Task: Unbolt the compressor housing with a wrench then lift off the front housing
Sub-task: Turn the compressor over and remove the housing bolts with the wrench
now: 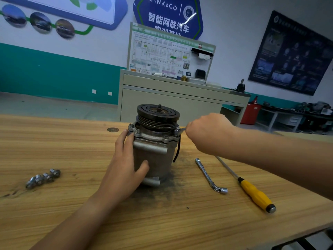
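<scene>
Counter: a long wood-grain counter (72,204) fills the lower part of the view; a dark smear of grime (173,193) spreads around the base of the compressor.
Room: a workshop classroom. Behind the compressor stands a grey cabinet with an upright wiring-diagram board (169,56). Above the board is a blue hexagonal wall sign (167,17). A teal band (54,74) runs along the wall to the left, and a dark poster (292,53) hangs to the right.
Compressor: the compressor (155,154) stands upright at the middle of the counter, with its black grooved pulley (158,114) on top.
Front housing: the front housing (153,136), a bolted silver flange, sits just under the pulley, still on the body.
Left hand: the left hand (126,168) grips the compressor's left side, fingers lying up along the body and thumb pressed across the front.
Right hand: the right hand (209,132) is closed in a fist around a wrench (182,130), just right of the flange. The wrench's visible end reaches a bolt at the flange's right edge.
Loose bolts: a small cluster of bolts (43,177) lies well left of the compressor.
Other tools: an L-shaped socket wrench (210,175) lies right of the compressor. A yellow-handled screwdriver (252,192) lies beyond it, farther right.
</scene>
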{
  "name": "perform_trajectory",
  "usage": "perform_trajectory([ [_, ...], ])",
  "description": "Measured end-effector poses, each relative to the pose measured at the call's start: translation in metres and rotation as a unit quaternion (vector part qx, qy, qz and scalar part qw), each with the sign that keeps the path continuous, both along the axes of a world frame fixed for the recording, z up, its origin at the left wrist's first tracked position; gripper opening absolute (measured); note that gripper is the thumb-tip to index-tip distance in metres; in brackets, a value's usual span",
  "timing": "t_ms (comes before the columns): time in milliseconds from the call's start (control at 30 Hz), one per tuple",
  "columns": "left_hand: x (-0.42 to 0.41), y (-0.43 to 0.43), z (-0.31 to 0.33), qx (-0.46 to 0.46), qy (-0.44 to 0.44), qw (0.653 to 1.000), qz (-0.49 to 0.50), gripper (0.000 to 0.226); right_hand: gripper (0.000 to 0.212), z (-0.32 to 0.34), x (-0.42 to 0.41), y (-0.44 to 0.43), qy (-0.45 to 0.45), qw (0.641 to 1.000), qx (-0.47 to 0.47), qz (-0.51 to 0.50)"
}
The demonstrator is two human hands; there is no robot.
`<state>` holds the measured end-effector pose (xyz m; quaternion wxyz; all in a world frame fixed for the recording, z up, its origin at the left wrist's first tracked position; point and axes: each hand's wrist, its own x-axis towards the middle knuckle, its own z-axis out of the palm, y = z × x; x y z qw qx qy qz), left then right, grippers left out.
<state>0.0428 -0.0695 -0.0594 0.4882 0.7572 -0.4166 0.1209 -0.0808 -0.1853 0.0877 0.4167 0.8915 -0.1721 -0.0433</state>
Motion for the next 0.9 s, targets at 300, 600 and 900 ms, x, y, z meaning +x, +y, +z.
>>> perform_trajectory([
  [300,0.001,0.001,-0.002,-0.006,0.0,1.0,-0.001,0.079,0.018,-0.008,-0.003,-0.007,0.002,1.0,-0.008,0.002],
  [600,0.002,0.001,-0.002,-0.006,-0.018,1.0,0.002,0.078,0.015,-0.01,-0.003,-0.036,0.005,0.997,-0.063,0.053],
  [900,0.004,-0.001,-0.003,-0.001,-0.014,1.0,0.0,0.08,0.035,-0.023,0.039,-0.075,-0.079,0.993,0.001,0.085],
])
